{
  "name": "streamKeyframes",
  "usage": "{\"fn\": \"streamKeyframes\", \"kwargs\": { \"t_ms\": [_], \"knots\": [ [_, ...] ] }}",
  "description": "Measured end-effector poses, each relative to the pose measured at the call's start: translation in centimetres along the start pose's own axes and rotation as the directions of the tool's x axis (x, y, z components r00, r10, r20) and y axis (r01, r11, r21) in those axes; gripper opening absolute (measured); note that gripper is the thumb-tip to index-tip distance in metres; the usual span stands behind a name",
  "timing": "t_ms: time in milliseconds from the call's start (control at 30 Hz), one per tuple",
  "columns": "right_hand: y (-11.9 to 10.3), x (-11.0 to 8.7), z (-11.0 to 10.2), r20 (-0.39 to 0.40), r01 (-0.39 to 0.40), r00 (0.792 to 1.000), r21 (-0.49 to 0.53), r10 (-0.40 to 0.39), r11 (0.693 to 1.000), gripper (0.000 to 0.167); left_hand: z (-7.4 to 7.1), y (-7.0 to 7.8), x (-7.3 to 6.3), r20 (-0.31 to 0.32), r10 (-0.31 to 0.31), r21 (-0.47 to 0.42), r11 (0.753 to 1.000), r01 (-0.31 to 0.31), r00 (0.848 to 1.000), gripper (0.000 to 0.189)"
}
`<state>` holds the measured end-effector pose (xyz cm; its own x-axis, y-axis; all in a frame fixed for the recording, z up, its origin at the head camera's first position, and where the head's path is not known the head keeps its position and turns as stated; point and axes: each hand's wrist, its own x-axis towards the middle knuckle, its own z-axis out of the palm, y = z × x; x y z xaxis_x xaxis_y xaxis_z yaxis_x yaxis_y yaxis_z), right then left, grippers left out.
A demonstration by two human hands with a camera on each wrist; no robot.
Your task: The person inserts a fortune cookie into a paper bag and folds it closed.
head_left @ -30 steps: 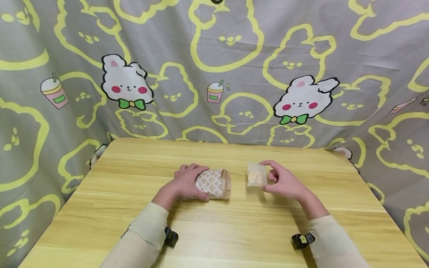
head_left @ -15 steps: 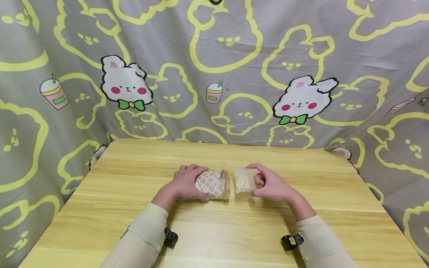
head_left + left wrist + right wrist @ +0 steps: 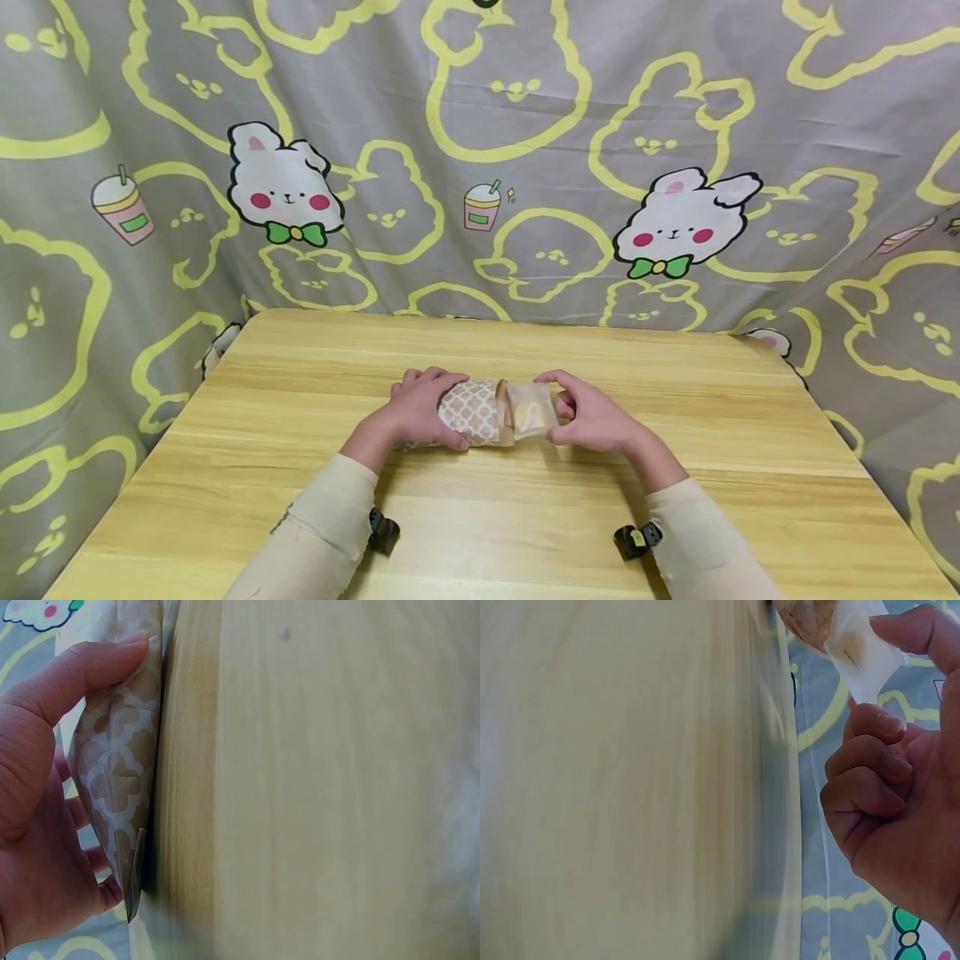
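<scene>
A brown paper bag (image 3: 469, 411) with a white lattice pattern lies on its side on the table, its mouth facing right. My left hand (image 3: 422, 408) grips it across the closed end, thumb on the near side and fingers on the far side. In the left wrist view the thumb presses on the patterned paper (image 3: 116, 780). My right hand (image 3: 596, 414) pinches a small translucent packet (image 3: 531, 410) with pale yellowish contents by its right edge, between thumb and index finger. The packet's left edge is right at the bag's mouth. In the right wrist view the other fingers (image 3: 866, 776) are curled beneath the packet.
The wooden table (image 3: 480, 517) stretches around both hands. A grey curtain (image 3: 390, 100) with yellow outlines and white rabbits hangs behind it and at both sides. Each wrist carries a small black camera (image 3: 384, 532).
My right hand has moved left with the packet, from a gap away up to the bag's mouth. My left hand and the bag have stayed in place.
</scene>
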<state>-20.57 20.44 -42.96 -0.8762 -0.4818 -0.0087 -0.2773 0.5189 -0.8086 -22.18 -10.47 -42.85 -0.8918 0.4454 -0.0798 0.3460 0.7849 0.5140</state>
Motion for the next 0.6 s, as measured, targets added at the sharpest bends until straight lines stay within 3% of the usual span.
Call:
{"fn": "streamKeyframes", "kwargs": {
  "t_ms": [600],
  "knots": [
    [-1.4,1.7,1.5,-0.016,-0.011,1.000,-0.129,0.009,0.992,0.074,-0.1,-0.1,0.0,0.009,-0.002,-0.001,1.000,0.002,1.000,0.100]
  ]
}}
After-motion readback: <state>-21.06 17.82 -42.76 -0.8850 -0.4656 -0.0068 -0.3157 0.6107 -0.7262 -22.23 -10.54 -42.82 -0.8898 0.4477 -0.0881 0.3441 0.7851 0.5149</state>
